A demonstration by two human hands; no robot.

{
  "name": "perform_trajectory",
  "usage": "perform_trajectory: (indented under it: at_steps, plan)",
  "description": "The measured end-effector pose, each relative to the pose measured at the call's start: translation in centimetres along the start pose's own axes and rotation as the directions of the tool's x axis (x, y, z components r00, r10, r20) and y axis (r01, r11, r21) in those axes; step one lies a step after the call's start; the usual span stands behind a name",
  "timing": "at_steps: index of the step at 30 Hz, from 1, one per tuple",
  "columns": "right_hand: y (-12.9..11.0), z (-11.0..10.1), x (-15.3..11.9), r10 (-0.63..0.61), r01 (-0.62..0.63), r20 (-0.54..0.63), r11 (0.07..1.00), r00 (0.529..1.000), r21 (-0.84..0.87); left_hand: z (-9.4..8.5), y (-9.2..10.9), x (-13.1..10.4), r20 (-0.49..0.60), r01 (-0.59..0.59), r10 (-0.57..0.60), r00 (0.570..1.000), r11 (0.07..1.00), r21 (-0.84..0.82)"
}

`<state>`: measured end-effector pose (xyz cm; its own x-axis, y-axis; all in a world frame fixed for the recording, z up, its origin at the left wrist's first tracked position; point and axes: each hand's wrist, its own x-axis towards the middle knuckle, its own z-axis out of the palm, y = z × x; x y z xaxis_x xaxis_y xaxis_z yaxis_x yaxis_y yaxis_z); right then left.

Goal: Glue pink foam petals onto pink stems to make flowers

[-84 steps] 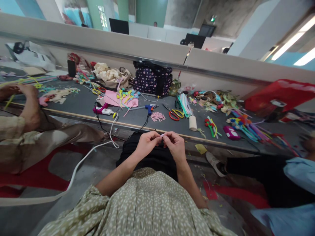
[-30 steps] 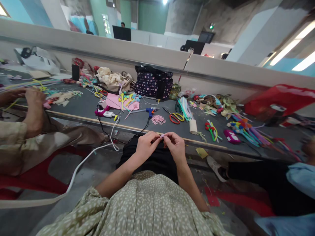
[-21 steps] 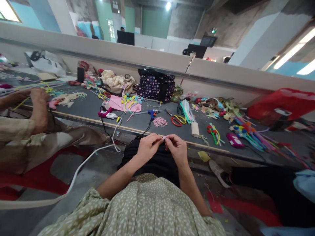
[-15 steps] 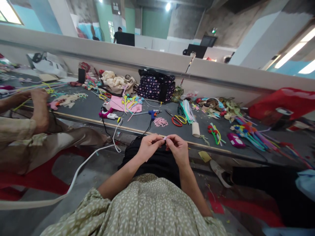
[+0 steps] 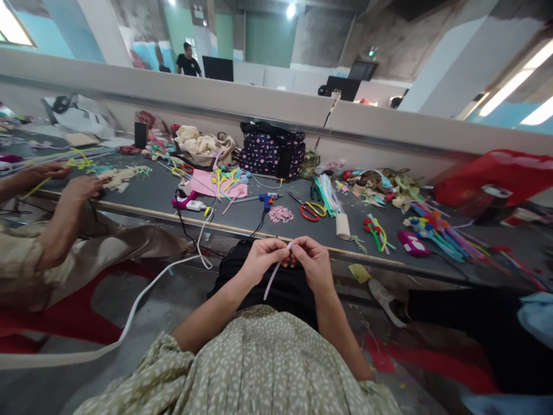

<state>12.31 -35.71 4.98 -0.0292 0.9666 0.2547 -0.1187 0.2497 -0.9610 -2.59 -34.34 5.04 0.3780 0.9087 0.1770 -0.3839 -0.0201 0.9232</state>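
Above my lap, just off the table's front edge, my left hand (image 5: 264,259) and my right hand (image 5: 311,260) meet fingertip to fingertip. Both pinch the upper end of a pale pink strip (image 5: 271,282), which hangs down toward my lap. Small pink pieces (image 5: 281,214) lie in a pile on the table beyond my hands. Beside the pile is a blue glue gun (image 5: 266,200). Scissors with red and yellow handles (image 5: 311,211) rest to its right.
On the dark table (image 5: 242,222) are a dotted bag (image 5: 272,151), a pink sheet (image 5: 203,182), a white holder (image 5: 343,226) and bundled colored stems (image 5: 329,195). A white cable (image 5: 147,288) crosses at left. A co-worker's hands (image 5: 82,187) are at far left.
The pale pink strip now hangs visibly below my fingers. My hands have barely moved. The co-worker's hands at left have moved apart, and a person in the background shows more.
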Motion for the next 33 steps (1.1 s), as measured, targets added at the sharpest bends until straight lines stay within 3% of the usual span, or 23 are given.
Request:
perform_trajectory:
  at_steps: [10,16,19,22,26,33]
  plan:
    - [0.4,-0.2,0.3,0.029,-0.029,0.029,1.0,0.999,0.007,-0.5,-0.7,0.1,0.01,0.067,-0.067,0.998,0.996,-0.063]
    - [0.3,-0.1,0.5,0.034,-0.032,0.02,0.998,0.999,-0.062,-1.1,-1.6,0.7,0.112,0.278,-0.257,0.96,0.926,-0.255]
    - [0.5,0.0,0.6,0.029,-0.029,-0.004,0.995,1.0,-0.098,-1.4,-1.8,1.0,0.154,0.361,-0.331,0.931,0.895,-0.262]
    - [1.1,-0.1,0.9,0.023,-0.029,-0.046,0.99,0.999,-0.138,-1.5,-2.0,1.1,0.081,0.31,-0.3,0.95,0.935,-0.171]
    - [1.6,0.0,1.3,-0.003,-0.015,-0.084,0.978,0.996,-0.21,-1.3,-1.9,1.0,-0.093,0.142,-0.144,0.985,0.989,-0.033]
    - [1.6,0.0,1.3,0.019,-0.021,-0.173,1.0,0.985,-0.013,-1.5,-1.7,1.0,-0.234,0.117,-0.126,0.964,0.992,-0.053]
